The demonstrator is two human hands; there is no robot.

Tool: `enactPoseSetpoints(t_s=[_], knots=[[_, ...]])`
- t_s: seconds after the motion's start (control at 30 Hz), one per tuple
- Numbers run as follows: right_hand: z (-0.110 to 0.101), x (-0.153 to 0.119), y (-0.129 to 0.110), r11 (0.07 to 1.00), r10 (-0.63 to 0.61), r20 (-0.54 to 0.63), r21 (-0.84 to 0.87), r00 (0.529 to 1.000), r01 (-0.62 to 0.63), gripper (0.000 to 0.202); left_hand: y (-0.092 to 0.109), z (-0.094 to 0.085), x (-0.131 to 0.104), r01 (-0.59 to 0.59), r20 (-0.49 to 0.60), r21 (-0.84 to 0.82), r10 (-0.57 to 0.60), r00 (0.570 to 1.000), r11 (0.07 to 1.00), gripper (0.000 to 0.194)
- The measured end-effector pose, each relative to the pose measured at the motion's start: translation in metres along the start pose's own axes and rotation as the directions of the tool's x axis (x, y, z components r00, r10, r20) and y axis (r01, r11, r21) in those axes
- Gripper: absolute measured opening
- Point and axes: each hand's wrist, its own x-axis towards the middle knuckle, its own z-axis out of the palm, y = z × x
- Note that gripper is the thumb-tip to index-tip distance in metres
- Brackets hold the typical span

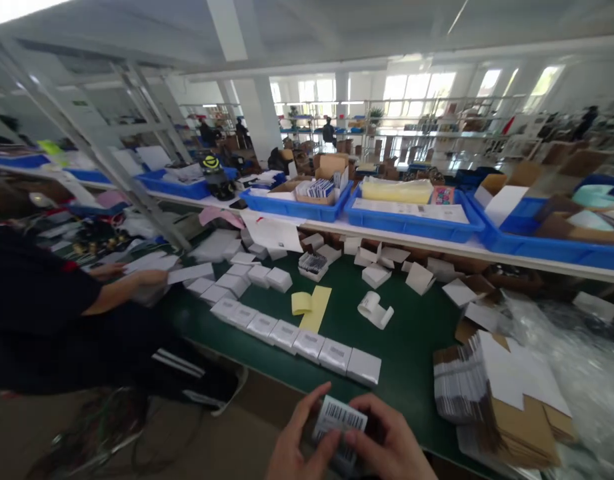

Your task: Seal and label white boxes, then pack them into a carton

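A small box with a barcode label (343,415) is held between my two hands at the bottom centre. My left hand (301,440) grips its left side, thumb on the front. On the right side, my right hand (387,437) wraps round it, its thumb also on the label. Just beyond the hands, a row of white boxes (284,335) lies along the front edge of the green table (407,393). Behind the row are a yellow paper strip (317,310), a curled white label strip (375,310) and an open white box of dark packets (313,265).
Stacked flat cartons (517,413) and clear plastic wrap (571,360) fill the table's right end. Blue trays (411,223) stand on a raised shelf behind. At the left, a person in dark clothes (41,287) handles white boxes, beside a metal post (107,160).
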Motion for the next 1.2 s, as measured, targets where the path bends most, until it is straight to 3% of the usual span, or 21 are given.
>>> enactPoseSetpoints(t_s=[0.1, 0.23, 0.37, 0.53, 0.73, 0.83, 1.0, 1.1, 1.2], knots=[[-0.002, -0.009, -0.018, 0.994, -0.001, -0.026, -0.105, 1.0, -0.002, 0.028, 0.014, 0.002, -0.011, 0.008, 0.037, -0.12, -0.004, 0.999, 0.993, 0.036], [-0.009, -0.009, -0.031, 0.96, -0.092, -0.045, -0.27, 0.995, 0.077, 0.023, 0.026, 0.01, -0.017, -0.061, -0.037, -0.098, 0.057, 0.998, 0.993, 0.018], [-0.019, -0.005, -0.031, 0.93, -0.132, 0.016, -0.345, 0.991, 0.129, 0.018, 0.029, 0.015, -0.022, 0.017, -0.034, -0.114, -0.021, 0.999, 0.993, 0.023], [-0.022, -0.002, -0.027, 0.938, -0.105, 0.006, -0.331, 0.995, 0.101, 0.017, 0.028, 0.017, -0.026, 0.124, -0.044, -0.058, -0.126, 0.991, 0.991, 0.031], [-0.02, -0.004, -0.018, 0.965, -0.022, -0.015, -0.26, 1.0, 0.017, 0.022, 0.022, 0.017, -0.03, 0.236, 0.069, -0.127, -0.229, 0.971, 0.963, 0.034], [-0.038, 0.002, 0.01, 0.972, -0.004, -0.136, -0.233, 0.991, -0.028, 0.027, 0.01, 0.014, -0.034, 0.302, 0.105, 0.003, -0.301, 0.948, 0.953, 0.035], [-0.103, 0.05, 0.093, 0.939, 0.039, -0.353, -0.306, 0.935, -0.155, 0.036, -0.024, 0.014, -0.036, 0.356, 0.01, 0.236, -0.368, 0.93, 0.904, 0.04], [-0.136, 0.095, 0.146, 0.903, 0.069, -0.369, -0.371, 0.927, -0.215, 0.033, -0.04, 0.017, -0.035, 0.38, -0.032, 0.28, -0.387, 0.922, 0.882, 0.041], [-0.15, 0.134, 0.19, 0.869, 0.099, -0.353, -0.426, 0.93, -0.253, 0.026, -0.049, 0.017, -0.036, 0.432, -0.074, 0.295, -0.431, 0.899, 0.852, 0.043]])
